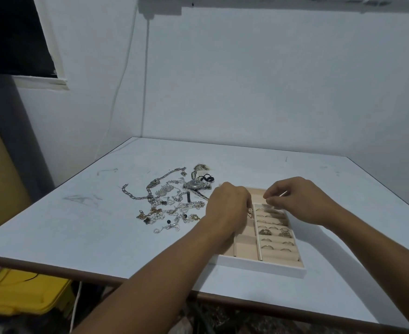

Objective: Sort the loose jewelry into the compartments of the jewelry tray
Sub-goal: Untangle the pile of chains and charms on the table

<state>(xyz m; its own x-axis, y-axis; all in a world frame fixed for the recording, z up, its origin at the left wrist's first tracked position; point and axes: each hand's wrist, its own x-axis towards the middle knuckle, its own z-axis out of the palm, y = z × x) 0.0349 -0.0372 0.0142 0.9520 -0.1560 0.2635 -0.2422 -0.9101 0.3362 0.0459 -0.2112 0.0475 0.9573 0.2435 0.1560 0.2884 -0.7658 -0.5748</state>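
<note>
A white jewelry tray (258,267) with a pale pink lining lies near the table's front edge. Its right column holds several rings (274,233) in padded slots. A heap of loose jewelry (167,206) lies to the tray's left: chains, pearl pieces, earrings and a silver watch (196,184). My left hand (227,208) hovers over the tray's left compartments with curled fingers, and a small gold piece (249,211) shows at its fingertips. My right hand (295,198) is over the far end of the ring column and pinches a small thin item (283,194).
The white table (78,225) stands in a wall corner. Its front edge runs close under the tray. A yellow bin (22,295) sits on the floor at the lower left, and cables hang down the wall behind.
</note>
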